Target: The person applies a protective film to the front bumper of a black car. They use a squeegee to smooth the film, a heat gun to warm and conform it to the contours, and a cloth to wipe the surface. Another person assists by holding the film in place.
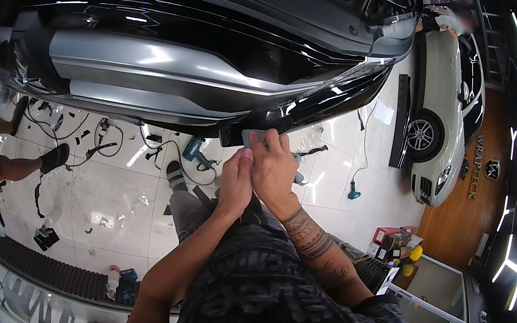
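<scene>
At the lower edge of a glossy black car bumper (318,107), my two hands are close together. My right hand (275,169) has its fingers bent over a small flat grey piece, like a squeegee card (248,136), pressed against the dark corner of the bumper. Beside and just below it, my left hand (235,183) is closed with its thumb pointing up at the bumper edge. Whatever its fingers hold is hidden. Silver trim (148,59) runs along the bumper to the left of my hands.
A teal heat gun (193,151) with its cord lies below the bumper, and another corded teal tool (354,191) lies to the right. Black scraps and cables litter the tiled floor (115,208). Another person's leg (26,167) is at left. A white car (443,120) stands at right.
</scene>
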Tool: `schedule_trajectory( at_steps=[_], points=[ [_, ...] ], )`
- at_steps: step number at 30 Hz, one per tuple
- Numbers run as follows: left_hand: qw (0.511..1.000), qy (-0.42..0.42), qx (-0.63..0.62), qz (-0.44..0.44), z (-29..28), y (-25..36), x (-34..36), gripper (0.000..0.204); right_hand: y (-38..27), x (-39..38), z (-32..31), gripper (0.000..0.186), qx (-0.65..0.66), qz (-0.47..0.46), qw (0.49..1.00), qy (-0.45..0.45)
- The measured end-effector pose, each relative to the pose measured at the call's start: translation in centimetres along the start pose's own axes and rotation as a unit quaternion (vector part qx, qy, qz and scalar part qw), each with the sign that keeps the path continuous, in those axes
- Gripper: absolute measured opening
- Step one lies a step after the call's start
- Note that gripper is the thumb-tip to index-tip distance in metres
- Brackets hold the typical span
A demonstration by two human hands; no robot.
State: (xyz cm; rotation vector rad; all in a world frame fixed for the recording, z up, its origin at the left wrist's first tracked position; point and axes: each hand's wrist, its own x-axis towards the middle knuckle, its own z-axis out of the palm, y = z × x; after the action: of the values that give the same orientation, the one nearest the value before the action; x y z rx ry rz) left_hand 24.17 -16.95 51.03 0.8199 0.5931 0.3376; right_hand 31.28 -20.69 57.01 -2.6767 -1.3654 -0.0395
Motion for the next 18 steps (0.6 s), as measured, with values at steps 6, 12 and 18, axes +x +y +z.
schedule_trajectory(
  at_steps=[6, 12, 18],
  points=[
    [0.996, -0.043, 0.021, 0.077, 3.6, 0.7, 3.6, 0.034, 3.3, 2.5, -2.1, 0.023, -0.070, 0.019, 0.997, 0.036],
    [0.999, -0.011, -0.024, 0.019, 2.7, -0.1, 1.2, 0.036, 2.0, 0.9, -1.7, 0.021, -0.043, 0.001, 0.999, 0.013],
    [0.998, -0.003, -0.062, 0.023, 3.7, 0.3, 2.8, 0.037, 2.1, 2.2, -2.2, 0.021, -0.083, 0.007, 0.996, 0.008]
  ],
)
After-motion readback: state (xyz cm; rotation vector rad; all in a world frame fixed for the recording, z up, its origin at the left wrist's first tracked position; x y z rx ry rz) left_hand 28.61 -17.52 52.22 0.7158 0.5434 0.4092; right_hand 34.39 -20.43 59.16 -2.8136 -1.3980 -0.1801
